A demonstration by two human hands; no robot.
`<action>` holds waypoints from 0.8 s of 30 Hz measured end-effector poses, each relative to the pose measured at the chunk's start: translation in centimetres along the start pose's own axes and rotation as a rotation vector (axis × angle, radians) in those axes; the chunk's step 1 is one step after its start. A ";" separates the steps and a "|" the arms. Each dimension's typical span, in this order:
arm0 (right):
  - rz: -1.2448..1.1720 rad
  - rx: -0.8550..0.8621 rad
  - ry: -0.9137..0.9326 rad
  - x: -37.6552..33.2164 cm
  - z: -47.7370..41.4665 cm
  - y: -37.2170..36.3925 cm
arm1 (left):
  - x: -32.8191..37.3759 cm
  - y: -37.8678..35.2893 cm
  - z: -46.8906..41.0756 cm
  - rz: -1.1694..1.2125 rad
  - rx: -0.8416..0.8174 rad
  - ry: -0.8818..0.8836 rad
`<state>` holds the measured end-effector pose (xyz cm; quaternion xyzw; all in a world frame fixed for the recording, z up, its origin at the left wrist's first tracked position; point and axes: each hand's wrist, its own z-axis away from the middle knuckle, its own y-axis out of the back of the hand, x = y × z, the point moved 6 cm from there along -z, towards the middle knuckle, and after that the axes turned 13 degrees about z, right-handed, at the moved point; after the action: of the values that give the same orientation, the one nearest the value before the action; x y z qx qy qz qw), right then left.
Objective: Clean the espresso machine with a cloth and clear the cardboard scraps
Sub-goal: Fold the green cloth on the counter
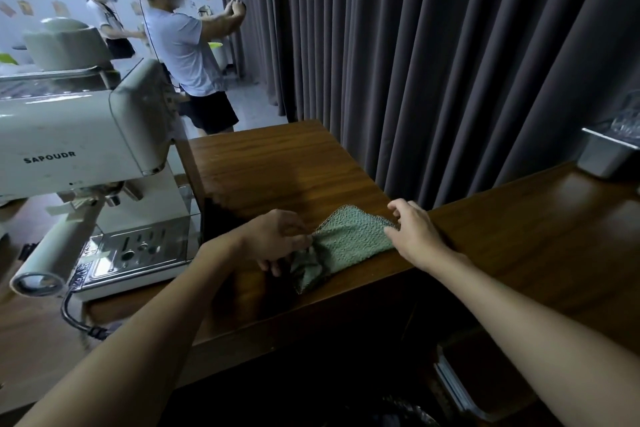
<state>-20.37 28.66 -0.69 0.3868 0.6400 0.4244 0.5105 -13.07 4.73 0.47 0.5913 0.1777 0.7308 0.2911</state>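
A green cloth (343,239) lies on the wooden counter (277,166) near its front edge, partly bunched at its near left end. My left hand (277,239) pinches the cloth's left edge. My right hand (415,232) holds the cloth's right corner with curled fingers. A cream espresso machine (79,146) stands at the left, its portafilter handle (52,253) pointing toward me over the metal drip tray (138,250). No cardboard scraps are visible.
A dark curtain (450,45) hangs behind the counter. A metal container (606,156) sits at the far right. Two people with headsets stand at the back left. A power cable (76,319) runs from the machine's base. A lower shelf lies below the counter.
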 end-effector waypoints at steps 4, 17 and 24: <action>0.166 -0.045 -0.023 0.0 0.6 -0.3 | 0.8 1.0 -0.8 -0.046 0.241 -0.175; -0.235 -0.058 -0.020 2.1 1.3 0.0 | 6.1 -4.8 -8.5 -0.204 -0.062 -0.268; 0.020 -0.032 -0.023 2.7 2.0 0.5 | 7.6 -7.4 -10.3 -0.437 -0.210 -0.329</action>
<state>-18.83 31.64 -1.38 0.3899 0.6233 0.4354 0.5195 -22.44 16.11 -0.68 0.6163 0.1745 0.5594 0.5261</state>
